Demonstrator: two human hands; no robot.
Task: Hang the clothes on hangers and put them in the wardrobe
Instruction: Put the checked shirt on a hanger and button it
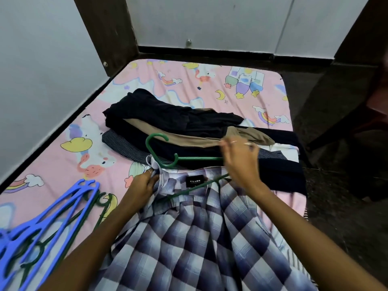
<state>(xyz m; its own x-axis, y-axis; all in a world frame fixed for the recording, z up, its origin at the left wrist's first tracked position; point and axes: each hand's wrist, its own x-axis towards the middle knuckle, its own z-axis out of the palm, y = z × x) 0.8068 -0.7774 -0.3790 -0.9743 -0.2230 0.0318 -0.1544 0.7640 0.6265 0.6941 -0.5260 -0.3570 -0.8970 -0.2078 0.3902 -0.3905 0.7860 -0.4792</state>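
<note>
On the bed point(63, 156), left fingers point(152, 175) pinch the shirt collar point(168, 181); right fingers point(231, 145) grip the green hanger point(189, 158).

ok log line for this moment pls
step: hanger into shirt | left hand: grips checked shirt collar | right hand: holds green hanger | spare hangers: on bed
</note>
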